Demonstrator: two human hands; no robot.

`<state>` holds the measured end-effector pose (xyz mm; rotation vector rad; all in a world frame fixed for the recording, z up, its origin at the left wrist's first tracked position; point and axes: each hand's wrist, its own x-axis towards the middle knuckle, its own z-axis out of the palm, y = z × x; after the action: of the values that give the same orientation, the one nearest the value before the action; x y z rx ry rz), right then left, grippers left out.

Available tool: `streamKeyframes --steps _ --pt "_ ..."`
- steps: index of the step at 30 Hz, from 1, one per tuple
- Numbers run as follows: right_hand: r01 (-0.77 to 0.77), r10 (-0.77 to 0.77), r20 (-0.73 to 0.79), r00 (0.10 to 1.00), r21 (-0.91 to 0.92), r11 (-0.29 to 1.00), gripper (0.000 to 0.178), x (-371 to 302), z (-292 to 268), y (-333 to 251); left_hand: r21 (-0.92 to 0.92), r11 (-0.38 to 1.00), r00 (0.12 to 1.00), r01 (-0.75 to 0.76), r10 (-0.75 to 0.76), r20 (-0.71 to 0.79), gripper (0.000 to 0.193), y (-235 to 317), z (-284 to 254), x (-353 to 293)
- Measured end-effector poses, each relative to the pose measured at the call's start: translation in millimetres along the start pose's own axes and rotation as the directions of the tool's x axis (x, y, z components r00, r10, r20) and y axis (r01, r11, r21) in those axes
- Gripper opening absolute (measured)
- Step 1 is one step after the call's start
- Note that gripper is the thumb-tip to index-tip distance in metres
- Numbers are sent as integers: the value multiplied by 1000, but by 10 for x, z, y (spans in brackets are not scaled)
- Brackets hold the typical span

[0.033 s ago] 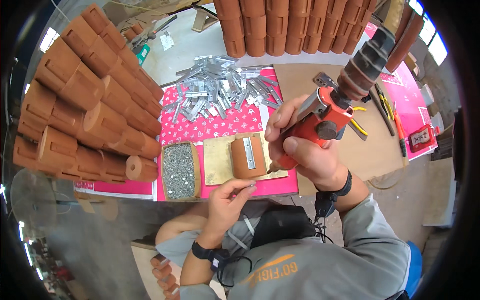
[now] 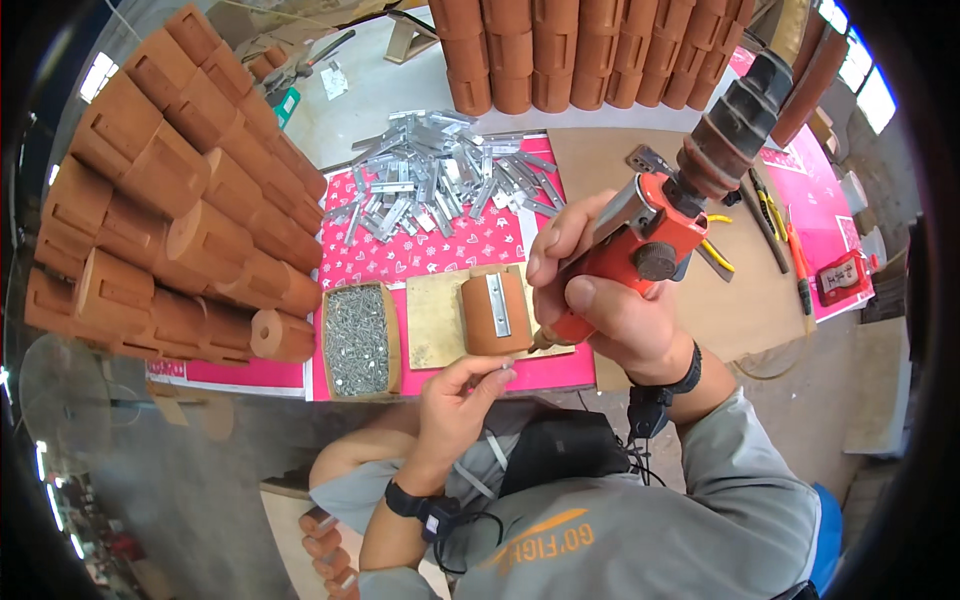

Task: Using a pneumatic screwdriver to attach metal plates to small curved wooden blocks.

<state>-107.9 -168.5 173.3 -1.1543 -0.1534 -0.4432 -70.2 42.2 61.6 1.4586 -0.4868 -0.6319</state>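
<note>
My right hand (image 2: pixel 625 290) is wrapped round a red air screwdriver-like power driver (image 2: pixel 655 225), its thick dark end pointing up and away, its tip low beside my left fingertips. Thumb and forefinger of my left hand (image 2: pixel 457 400) pinch a small screw (image 2: pixel 507 368) at the table's near edge. Just beyond the screw, a reddish-brown cylinder block (image 2: pixel 476 318) lies on a pale wooden board (image 2: pixel 432 325). A slotted silver metal strip (image 2: pixel 498 306) lies along the top of the block; neither hand touches it.
An open box (image 2: pixel 357 340) of screws stands left of the board. Behind it spreads a pile of metal strips (image 2: pixel 440 180). Brown cylinders are stacked at left (image 2: pixel 190 230) and back (image 2: pixel 560 60). Pliers (image 2: pixel 720 245) and a red bottle (image 2: pixel 843 277) lie at right.
The driver's tip has shifted slightly toward my left fingertips. My left hand has barely moved, still pinching the screw.
</note>
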Motion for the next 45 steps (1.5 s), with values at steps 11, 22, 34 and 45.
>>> streamKeyframes --steps 11,22,34,45 --pt "-35 36 -74 997 17 999 30 1 167 81 -56 992 993 -117 115 -29 17 -157 102 14" --pt "-46 47 -63 997 19 999 30 -21 185 102 -50 988 986 -144 139 -95 15 -141 167 25" --pt "5 -2 -33 999 96 995 27 -77 122 185 312 846 858 -433 492 -144 18 -148 203 148" --pt "92 -105 -107 989 -114 989 22 110 18 507 664 685 816 -298 544 -195 14 -221 243 477"
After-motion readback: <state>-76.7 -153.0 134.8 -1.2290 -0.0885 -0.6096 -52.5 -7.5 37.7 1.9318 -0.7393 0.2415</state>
